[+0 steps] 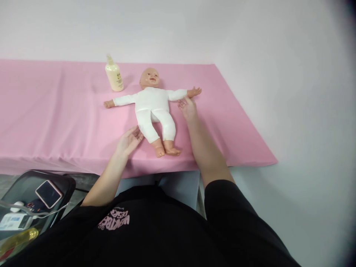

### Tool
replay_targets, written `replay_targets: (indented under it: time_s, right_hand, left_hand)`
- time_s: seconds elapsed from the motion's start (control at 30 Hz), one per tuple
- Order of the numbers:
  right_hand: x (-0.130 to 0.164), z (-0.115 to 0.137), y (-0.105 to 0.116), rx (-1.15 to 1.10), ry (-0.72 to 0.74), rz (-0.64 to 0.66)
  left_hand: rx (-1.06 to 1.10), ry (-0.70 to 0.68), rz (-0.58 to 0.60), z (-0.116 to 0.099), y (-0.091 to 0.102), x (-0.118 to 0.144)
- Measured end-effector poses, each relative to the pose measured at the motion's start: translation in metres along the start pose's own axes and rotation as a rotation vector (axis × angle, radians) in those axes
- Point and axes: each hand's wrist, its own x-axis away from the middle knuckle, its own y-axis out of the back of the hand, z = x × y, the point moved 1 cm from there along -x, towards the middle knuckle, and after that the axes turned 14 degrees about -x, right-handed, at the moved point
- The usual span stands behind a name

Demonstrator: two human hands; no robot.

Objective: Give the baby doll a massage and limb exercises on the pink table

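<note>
doll on its back near pink tabletop's front edge | left hand open by its leg | right hand open, touching its sleeve | step: positioning doll, next needs a gentle hold

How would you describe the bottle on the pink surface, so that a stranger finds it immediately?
Look at the pink sheet covering the table. Near its far edge, just left of the doll's head, stands a small cream bottle. It is the only upright container there, with a pump top.
</note>
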Motion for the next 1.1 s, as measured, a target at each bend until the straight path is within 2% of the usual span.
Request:
replay_targets:
  time_s: [0.27,0.53,0.63,0.8,1.1]
  right_hand:
    - [0.006,0.005,-0.007,0.027,-0.086,0.0]
    - [-0.004,0.002,-0.002,0.112,-0.11,0.041]
    - [-0.007,0.001,0.0,0.121,-0.114,0.052]
    - [-0.004,0.002,-0.004,0.09,-0.113,0.026]
    - [0.009,0.01,-0.011,0.059,-0.105,0.023]
  left_hand:
    - [-0.162,-0.025,0.115,0.007,-0.016,-0.007]
    - [-0.213,-0.109,0.114,0.014,-0.006,-0.017]
    - [-0.261,-0.122,0.158,0.011,-0.001,-0.011]
    - [-0.308,-0.107,0.319,0.009,0.002,0.009]
    - [-0.383,0.036,0.539,0.014,0.018,0.041]
